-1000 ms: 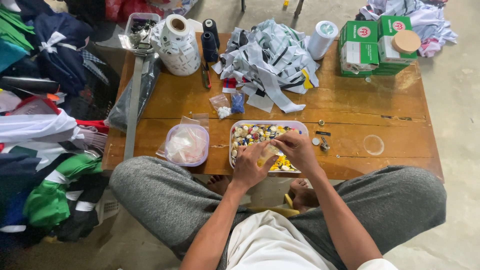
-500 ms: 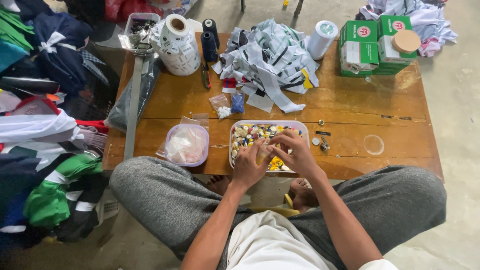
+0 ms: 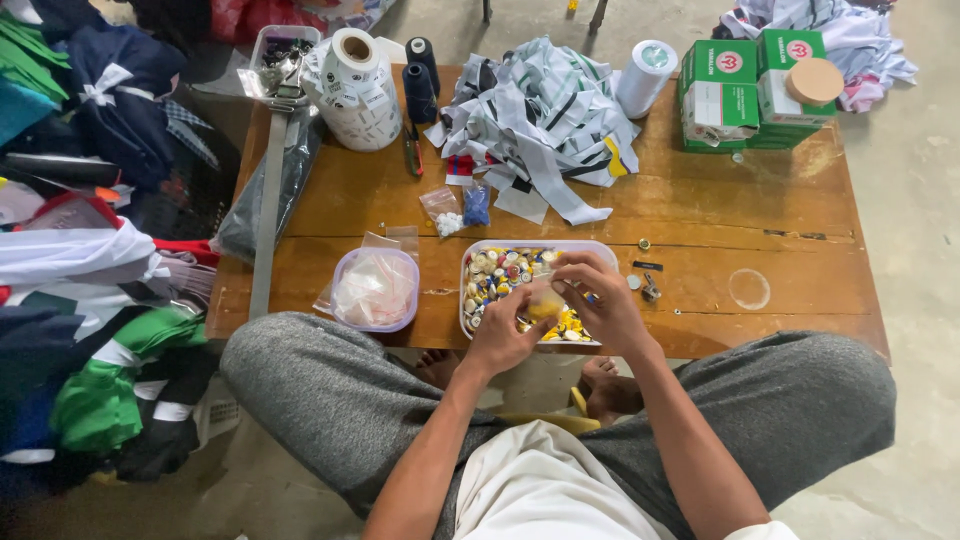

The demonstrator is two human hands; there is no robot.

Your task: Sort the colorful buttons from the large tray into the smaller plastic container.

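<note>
A rectangular clear tray (image 3: 480, 247) full of mixed coloured buttons sits at the near edge of the low wooden table (image 3: 700, 215). Both my hands hover over its right half. My left hand (image 3: 503, 338) and my right hand (image 3: 603, 300) pinch a small clear plastic bag (image 3: 545, 300) between them. The bag seems to hold yellowish buttons. My fingers cover part of the bag and the buttons below it.
Left of the tray stands a round tub (image 3: 375, 288) of plastic bags. Behind it lie small bags of white and blue beads (image 3: 458, 208), a heap of fabric strips (image 3: 540, 115), a label roll (image 3: 355, 90), thread cones (image 3: 420, 78) and green boxes (image 3: 740, 85). Clothes (image 3: 80, 260) are piled at left.
My hands stay over the tray's right half. The fingers have drawn a little closer together around the small bag.
</note>
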